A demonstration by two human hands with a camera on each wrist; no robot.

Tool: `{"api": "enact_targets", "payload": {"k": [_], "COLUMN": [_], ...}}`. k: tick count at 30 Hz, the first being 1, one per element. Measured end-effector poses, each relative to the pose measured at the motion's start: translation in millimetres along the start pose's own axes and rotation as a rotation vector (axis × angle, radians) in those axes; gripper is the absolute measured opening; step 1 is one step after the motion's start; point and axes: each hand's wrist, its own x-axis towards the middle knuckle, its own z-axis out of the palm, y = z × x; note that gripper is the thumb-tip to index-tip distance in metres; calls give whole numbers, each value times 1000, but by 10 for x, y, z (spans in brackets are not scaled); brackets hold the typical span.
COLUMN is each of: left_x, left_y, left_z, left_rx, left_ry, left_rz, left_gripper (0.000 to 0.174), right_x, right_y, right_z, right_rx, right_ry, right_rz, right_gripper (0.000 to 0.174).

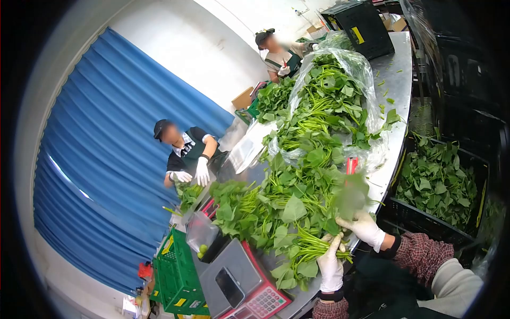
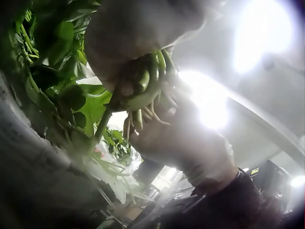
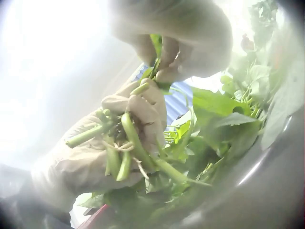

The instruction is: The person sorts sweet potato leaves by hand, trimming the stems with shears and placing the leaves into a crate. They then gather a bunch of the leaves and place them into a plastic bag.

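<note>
In the head view my gloved left hand grips a bunch of leafy green stems near the table's edge. The cut stem ends poke out of that fist in the right wrist view. My gloved right hand is close beside it. Its thumb and fingers pinch a thin green piece just above the left fist. Leaves of the bunch hang over the pile of leafy greens.
A scale bearing a phone stands at the table's near left. Green crates lie beyond. A black crate of greens sits at right. A red tool lies by the pile. Two people work across the table.
</note>
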Motion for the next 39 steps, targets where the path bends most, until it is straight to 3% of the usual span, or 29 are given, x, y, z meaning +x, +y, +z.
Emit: {"api": "enact_targets", "payload": {"k": [3,5,6,10,11,14,16,17,19,20,21,23,25,27,28,29,32,35,37,39], "left_x": [23,38,29,-2,11,51,31,13,-39,-44,-34,1,4,-10,-25,-40,-36,-12,-15,-35], "left_y": [-44,-84,-98,16,80,195,246,253,244,213,161,81,74,120,188,231,144,60,70,65], "left_z": [10,-7,-2,13,2,-95,-149,-111,21,43,27,-16,-21,21,78,125,103,75,83,123], "left_rx": [6,169,170,198,177,14,78,77,208,198,196,211,217,225,237,248,226,171,230,226], "left_ry": [-1,-35,-39,90,151,279,204,207,92,61,46,38,77,116,118,119,67,62,92,126], "left_rz": [55,106,105,172,197,376,369,369,249,217,200,202,248,294,289,284,266,246,270,311], "left_gripper": [25,27,27,20,17,7,10,10,23,32,32,28,27,26,25,25,25,18,11,11], "right_x": [22,61,66,150,187,130,111,121,149,73,110,12,-4,-67,-94,-88,-104,-130,-172,-200], "right_y": [70,7,-58,-186,-164,-319,-341,-280,-114,-271,-41,-79,12,50,-2,38,127,111,48,21], "right_z": [-65,-133,-145,-223,-228,-273,-319,-320,-304,-257,-219,-126,-118,-63,-71,-71,-52,-73,-53,17], "right_rx": [89,-165,-203,-294,-296,-209,-216,-217,-482,-603,-559,-554,-610,-91,-87,-85,-218,-211,-285,-94], "right_ry": [-25,-35,-13,4,73,85,-80,-84,-232,-290,-267,-244,-235,-135,-77,-77,-99,-97,-81,17], "right_rz": [-30,-11,-112,-81,-253,-313,-110,-108,-352,-297,-510,-400,-451,-184,-140,-139,-375,-248,-262,-327], "right_gripper": [27,31,32,32,29,24,23,23,25,27,29,32,35,35,34,34,29,28,27,25]}}
